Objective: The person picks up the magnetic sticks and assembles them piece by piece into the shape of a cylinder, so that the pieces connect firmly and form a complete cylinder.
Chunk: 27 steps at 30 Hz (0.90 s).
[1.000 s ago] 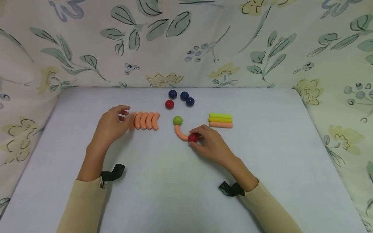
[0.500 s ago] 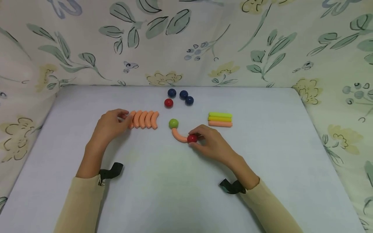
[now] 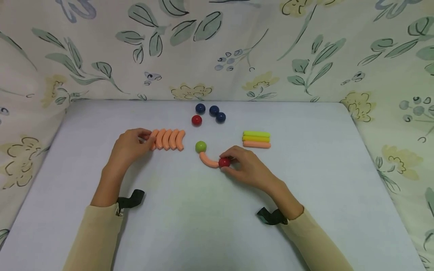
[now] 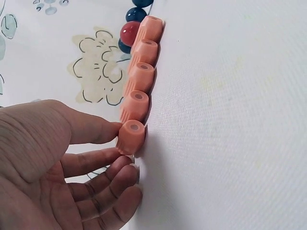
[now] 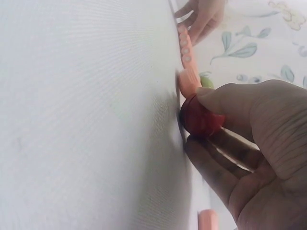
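My left hand (image 3: 130,146) is at the left end of a row of several curved orange pieces (image 3: 166,139). In the left wrist view, its thumb and forefinger pinch the end curved orange piece (image 4: 132,136), which has a hole in its end face. My right hand (image 3: 247,165) pinches a red ball (image 3: 224,162) between thumb and fingers, low over the table. One end of another curved orange piece (image 3: 208,160) meets that red ball. At its other end is a green ball (image 3: 201,146). In the right wrist view, the thumb covers part of the red ball (image 5: 199,117).
Toward the back of the white table (image 3: 190,226) lie several dark blue balls (image 3: 200,108) and a second red ball (image 3: 196,120). To the right, two yellow sticks (image 3: 256,136) lie against an orange stick (image 3: 256,144). Floral cloth (image 3: 217,49) hangs behind the table.
The green ball and its curved piece have swung left and toward me around the red ball. The right hand has hardly moved. My left hand has shifted slightly nearer me along the end piece.
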Available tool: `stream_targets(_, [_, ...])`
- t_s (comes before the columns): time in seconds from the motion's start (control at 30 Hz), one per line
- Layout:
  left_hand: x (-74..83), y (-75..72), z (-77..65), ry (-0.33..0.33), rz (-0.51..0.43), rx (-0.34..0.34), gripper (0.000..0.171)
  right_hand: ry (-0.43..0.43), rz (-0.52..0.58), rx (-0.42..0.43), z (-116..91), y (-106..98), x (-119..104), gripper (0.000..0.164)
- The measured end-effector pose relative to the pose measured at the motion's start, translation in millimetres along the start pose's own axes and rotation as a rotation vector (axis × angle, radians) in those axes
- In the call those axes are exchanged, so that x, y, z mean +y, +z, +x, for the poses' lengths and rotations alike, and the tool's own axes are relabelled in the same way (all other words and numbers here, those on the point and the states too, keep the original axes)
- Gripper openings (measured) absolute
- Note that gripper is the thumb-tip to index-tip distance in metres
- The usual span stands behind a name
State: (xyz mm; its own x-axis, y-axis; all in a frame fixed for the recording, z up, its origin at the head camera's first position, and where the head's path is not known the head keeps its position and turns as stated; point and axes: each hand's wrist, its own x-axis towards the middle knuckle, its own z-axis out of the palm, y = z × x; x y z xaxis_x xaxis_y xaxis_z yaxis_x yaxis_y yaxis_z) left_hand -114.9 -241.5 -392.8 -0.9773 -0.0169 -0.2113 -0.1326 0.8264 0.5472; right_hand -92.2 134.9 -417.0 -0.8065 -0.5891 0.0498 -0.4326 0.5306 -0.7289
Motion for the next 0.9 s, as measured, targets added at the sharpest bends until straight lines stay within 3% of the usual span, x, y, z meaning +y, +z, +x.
stream_targets(0.43, [4.7,2.6,-4.6,-0.028,0.0,0.078,0.042,0.018,-0.016,-0.013,0.2,-0.6,-0.2,0.033])
stream_targets(0.9, [1.1,2.9,-6.9,-0.008,0.031,0.167,0.046,-0.013,-0.002,-0.045,-0.5,-0.9,1.4,0.033])
